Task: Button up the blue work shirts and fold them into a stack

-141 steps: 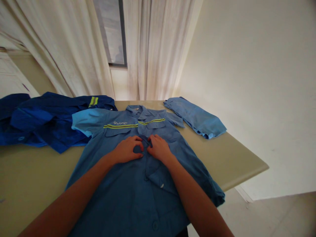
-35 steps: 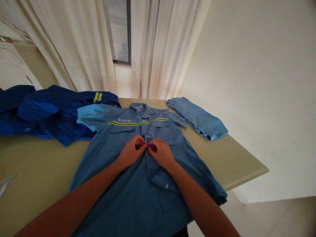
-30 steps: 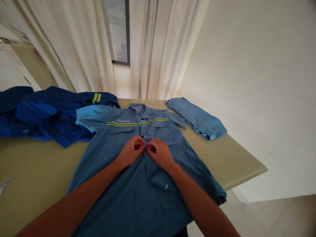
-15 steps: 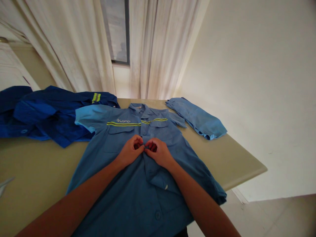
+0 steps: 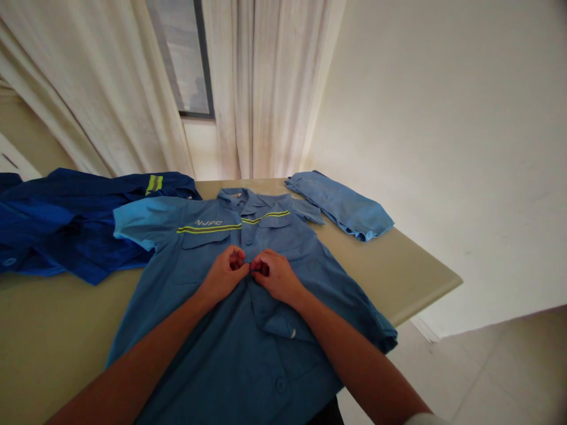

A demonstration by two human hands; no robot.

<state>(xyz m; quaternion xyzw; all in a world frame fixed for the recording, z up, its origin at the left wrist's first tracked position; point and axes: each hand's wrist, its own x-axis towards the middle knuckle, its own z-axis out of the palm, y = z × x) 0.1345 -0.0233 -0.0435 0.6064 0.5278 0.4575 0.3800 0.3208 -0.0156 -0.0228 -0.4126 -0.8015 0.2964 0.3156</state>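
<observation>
A short-sleeved blue work shirt lies face up, its collar at the far end and yellow-edged stripes across the chest. My left hand pinches the front placket at mid-chest, below the pockets. Right beside it, my right hand pinches the opposite side of the same placket, the fingertips almost touching. Whatever button sits between the fingers is hidden. Above the hands a button shows on the placket. Lower down the front edge is folded open, and another button is visible near the hem.
Dark blue garments with a yellow-grey reflective strip lie heaped at the left of the table. A folded light blue garment rests at the back right. Beyond the table are curtains, a window and a wall.
Earlier my fingers were spread apart at the placket; they have since come together in a pinch and slid slightly down it. The view has swung a little to the right.
</observation>
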